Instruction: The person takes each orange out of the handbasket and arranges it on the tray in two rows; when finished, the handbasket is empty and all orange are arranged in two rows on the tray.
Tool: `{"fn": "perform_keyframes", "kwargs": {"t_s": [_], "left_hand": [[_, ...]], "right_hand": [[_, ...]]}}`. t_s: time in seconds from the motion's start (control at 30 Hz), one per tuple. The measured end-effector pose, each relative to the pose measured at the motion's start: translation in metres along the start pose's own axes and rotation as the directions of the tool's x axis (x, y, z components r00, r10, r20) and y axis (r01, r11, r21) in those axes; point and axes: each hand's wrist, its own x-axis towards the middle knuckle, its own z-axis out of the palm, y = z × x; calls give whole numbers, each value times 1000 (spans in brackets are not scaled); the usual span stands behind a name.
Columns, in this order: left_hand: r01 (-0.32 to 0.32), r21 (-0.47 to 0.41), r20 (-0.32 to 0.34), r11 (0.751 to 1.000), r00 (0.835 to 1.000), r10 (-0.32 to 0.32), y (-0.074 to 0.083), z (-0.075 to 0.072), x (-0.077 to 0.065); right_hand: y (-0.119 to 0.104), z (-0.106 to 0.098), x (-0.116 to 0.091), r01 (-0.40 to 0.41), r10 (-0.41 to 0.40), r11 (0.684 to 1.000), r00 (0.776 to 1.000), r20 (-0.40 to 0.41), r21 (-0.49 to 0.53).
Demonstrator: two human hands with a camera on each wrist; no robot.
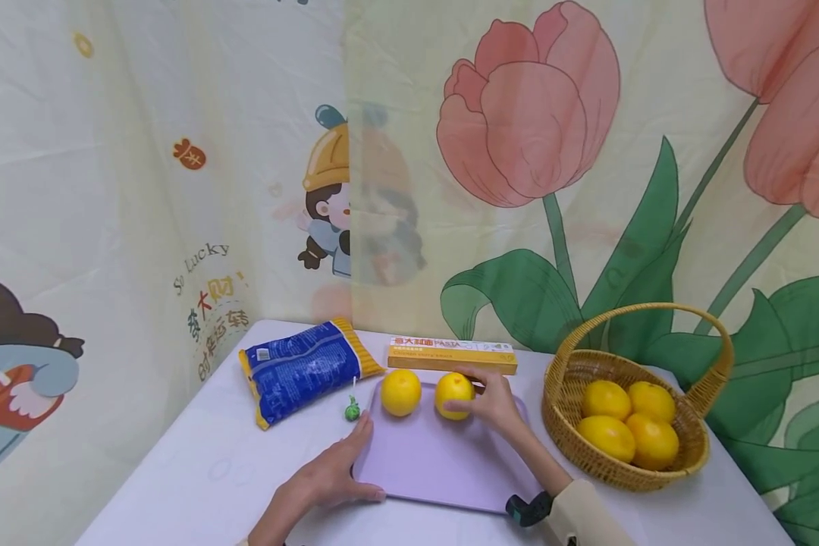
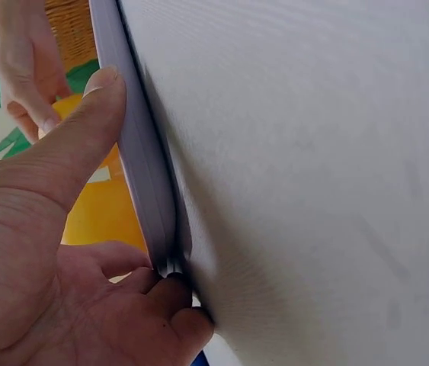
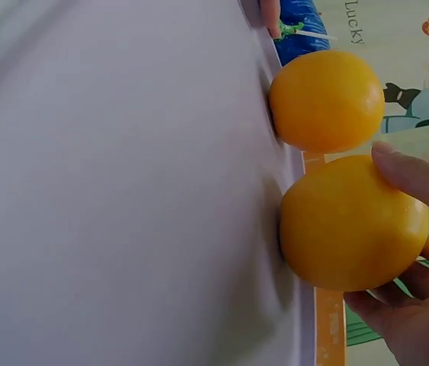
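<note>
In the head view, a lilac tray [image 1: 437, 464] lies on the white table. Two oranges sit along its far side: a left orange [image 1: 400, 392] and a right orange [image 1: 453, 396]. My right hand [image 1: 497, 402] grips the right one between thumb and fingers; the right wrist view shows that orange [image 3: 353, 225] low over the tray's far rim. My left hand [image 1: 327, 472] holds the tray's near left corner, thumb at the near rim and fingers along the left side. Close up in the left wrist view, the thumb [image 2: 84, 141] presses the rim while the other fingers curl by the corner.
A wicker basket [image 1: 560, 428] with several oranges and a tall handle stands right of the tray. Behind the tray lies a yellow-and-white pasta box [image 1: 450, 356]. At the left are a blue packet [image 1: 307, 373] and a small green-wrapped lollipop [image 1: 352, 410]. Printed curtains hang behind the table.
</note>
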Motion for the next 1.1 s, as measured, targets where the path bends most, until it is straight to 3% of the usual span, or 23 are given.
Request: {"fn": "perform_keyframes", "kwargs": {"t_s": [0.53, 0.77, 1.1], "left_hand": [[5, -11, 4, 1000, 1000, -5, 0, 2, 1], [-9, -17, -8, 1000, 1000, 9, -5, 3, 2], [-32, -6, 0, 999, 999, 32, -7, 3, 3]], "right_hand": [[9, 4, 2, 8, -8, 1000, 1000, 19, 15], [10, 3, 0, -27, 27, 1000, 1000, 9, -7], [-11, -26, -17, 46, -46, 998, 999, -8, -36]]}}
